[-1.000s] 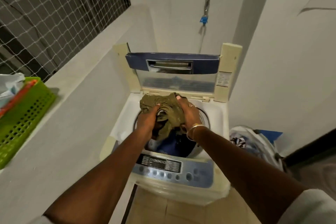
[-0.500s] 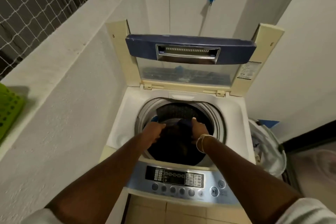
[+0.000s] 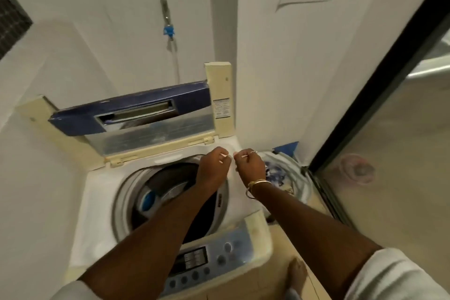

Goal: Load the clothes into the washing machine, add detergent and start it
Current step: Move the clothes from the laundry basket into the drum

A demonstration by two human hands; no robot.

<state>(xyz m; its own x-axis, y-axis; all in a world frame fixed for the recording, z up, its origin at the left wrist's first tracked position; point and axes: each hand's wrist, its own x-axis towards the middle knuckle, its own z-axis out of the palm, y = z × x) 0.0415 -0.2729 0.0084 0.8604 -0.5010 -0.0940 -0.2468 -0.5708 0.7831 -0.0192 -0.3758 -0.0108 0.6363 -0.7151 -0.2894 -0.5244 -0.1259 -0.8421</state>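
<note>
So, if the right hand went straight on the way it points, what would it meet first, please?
Probably the cream plastic right post of the raised washing-machine lid, just beyond the right hand, though depth is unclear.

Hands: out of the drum, garment gone.
We record the left hand [image 3: 214, 168] and right hand [image 3: 250, 165] lifted from inside the washing machine [image 3: 97, 202] to its right rear rim, fingers loosely curled, near the laundry bag [image 3: 280, 172]; the olive garment has left them.
</note>
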